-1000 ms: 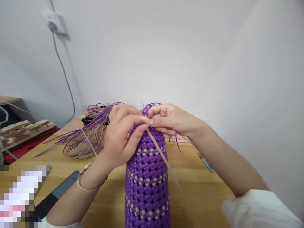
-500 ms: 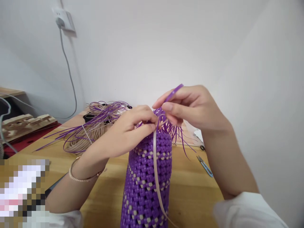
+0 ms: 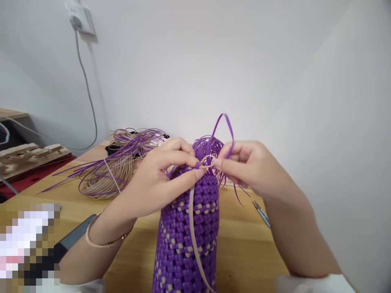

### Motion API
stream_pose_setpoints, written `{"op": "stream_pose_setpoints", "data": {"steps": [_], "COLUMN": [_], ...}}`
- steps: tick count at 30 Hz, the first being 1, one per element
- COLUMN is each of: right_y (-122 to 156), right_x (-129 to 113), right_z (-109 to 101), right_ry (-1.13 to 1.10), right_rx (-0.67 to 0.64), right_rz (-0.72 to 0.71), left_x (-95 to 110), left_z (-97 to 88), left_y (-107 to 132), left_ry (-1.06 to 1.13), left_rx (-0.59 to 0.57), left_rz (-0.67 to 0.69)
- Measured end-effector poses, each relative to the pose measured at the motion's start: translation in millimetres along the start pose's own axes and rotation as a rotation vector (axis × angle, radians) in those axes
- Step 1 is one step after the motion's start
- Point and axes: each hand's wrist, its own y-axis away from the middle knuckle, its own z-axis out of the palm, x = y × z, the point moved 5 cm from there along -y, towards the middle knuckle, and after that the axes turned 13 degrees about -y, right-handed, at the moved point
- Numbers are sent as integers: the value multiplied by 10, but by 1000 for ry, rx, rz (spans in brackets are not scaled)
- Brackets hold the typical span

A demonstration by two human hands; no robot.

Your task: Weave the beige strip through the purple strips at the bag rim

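Note:
A tall purple woven tube with beige dots stands upright on the wooden table, loose purple strands sticking out of its top. My left hand grips the top rim, thumb and forefinger pinched on a beige strip that hangs down the front. My right hand is closed in a pinch on a purple strand that loops up above the rim. The two sets of fingertips nearly touch at the tube's top.
A coil of beige and purple strips lies at the back left. Small blue-handled snips lie to the right of the tube. A dark phone lies at the front left. A wall socket with a cable hangs above.
My right hand has come down from above to the rim, bending the purple strand into a loop. The left hand holds its place at the top.

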Motion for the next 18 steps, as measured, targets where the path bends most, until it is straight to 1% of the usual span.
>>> {"op": "stream_pose_setpoints", "data": {"steps": [2,4,7,9,10,11,13,15,16,17,18], "right_y": [165,290,423,510,553,595,678,768,809,841,863], "right_x": [122,231,348,363,345,309,192,72,32,13,8], "right_z": [64,138,243,307,332,354,402,456,485,517,553], "right_ry": [-108,-213,-328,-300,-234,-137,110,368,478,572,650], "right_rx": [-9,-47,-173,-272,-302,-311,-270,-166,-116,-96,-111], "right_rz": [45,78,167,209,194,144,-55,-284,-372,-429,-468], "left_x": [3,6,7,7,7,3,-13,-32,-43,-54,-65], "left_z": [-15,-21,-27,-35,-38,-42,-56,-73,-80,-84,-85], "left_y": [14,11,-26,-62,-78,-90,-104,-103,-98,-94,-90], "left_ry": [-48,-64,-43,-34,-33,-32,-16,18,31,34,27], "left_rx": [2,-33,-116,-177,-211,-245,-305,-359,-385,-411,-433], "left_rz": [8,15,10,7,10,15,31,67,88,106,119]}}
